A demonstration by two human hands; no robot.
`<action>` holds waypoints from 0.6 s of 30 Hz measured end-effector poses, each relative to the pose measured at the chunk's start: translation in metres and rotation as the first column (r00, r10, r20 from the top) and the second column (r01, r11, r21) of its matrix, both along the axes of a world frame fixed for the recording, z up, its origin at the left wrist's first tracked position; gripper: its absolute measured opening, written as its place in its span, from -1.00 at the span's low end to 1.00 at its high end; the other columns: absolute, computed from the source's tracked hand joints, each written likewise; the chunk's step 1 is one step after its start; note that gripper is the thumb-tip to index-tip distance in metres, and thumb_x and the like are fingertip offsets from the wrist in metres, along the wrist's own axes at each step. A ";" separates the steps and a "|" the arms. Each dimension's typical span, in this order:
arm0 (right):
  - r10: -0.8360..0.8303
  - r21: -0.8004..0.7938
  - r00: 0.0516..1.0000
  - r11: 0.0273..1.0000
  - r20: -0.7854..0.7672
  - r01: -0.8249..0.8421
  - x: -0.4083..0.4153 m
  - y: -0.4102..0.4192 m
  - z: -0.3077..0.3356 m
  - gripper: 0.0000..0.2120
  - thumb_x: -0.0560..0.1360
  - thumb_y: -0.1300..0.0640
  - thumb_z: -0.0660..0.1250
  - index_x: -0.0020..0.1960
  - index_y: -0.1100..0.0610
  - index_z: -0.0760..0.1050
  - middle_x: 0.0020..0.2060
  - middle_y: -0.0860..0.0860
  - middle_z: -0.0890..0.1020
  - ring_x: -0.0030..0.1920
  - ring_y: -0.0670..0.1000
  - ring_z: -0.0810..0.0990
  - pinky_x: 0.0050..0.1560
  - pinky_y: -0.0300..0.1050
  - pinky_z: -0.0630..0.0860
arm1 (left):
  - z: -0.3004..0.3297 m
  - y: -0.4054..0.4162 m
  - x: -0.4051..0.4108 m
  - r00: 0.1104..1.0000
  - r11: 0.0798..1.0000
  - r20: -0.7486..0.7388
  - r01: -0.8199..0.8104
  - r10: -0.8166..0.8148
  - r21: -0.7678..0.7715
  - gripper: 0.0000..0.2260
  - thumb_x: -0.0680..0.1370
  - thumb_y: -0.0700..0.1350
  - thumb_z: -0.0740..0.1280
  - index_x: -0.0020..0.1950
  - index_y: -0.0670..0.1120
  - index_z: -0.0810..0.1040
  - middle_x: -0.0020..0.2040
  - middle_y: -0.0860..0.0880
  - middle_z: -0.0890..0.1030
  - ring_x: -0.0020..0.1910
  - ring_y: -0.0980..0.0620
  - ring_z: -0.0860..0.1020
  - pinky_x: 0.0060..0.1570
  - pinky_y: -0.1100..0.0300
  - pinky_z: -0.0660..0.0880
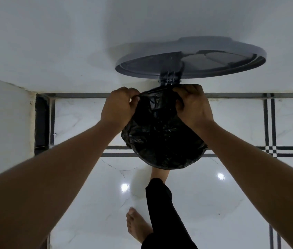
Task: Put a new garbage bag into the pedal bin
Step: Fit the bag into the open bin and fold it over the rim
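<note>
Head view: black garbage bag (162, 141) draped over the pedal bin's mouth, lid (190, 58) raised behind.
Thin, limp, slippery film; left hand (118, 106) and right hand (191, 105) both pinch the far hem closed-fingered — best hold, likely tears if overstretched.

Arms: both forearms bare, no sleeves, watch or bands showing.
Left hand (118, 105): bare, no rings visible.
Right hand (191, 105): bare, no glove.
Trouser leg (160, 209): black, loose, at 6 o'clock.
Feet (137, 225): bare, no shoes.
</note>
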State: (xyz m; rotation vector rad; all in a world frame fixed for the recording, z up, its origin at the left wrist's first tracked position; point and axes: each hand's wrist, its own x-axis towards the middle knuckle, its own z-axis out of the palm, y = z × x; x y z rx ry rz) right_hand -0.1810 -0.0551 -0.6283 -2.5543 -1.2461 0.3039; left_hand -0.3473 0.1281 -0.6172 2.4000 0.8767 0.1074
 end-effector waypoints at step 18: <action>-0.506 -0.245 0.660 0.858 -0.556 0.451 0.042 0.014 0.018 -0.77 0.60 -0.07 0.34 0.18 -0.08 0.69 0.19 -0.04 0.71 0.22 0.04 0.63 0.28 -0.10 0.52 | -0.019 0.023 0.031 0.899 0.665 -0.377 -0.422 0.221 -0.616 -0.76 0.59 -0.29 0.32 -0.05 -0.04 0.74 -0.07 -0.04 0.71 -0.04 -0.07 0.64 0.02 0.13 0.56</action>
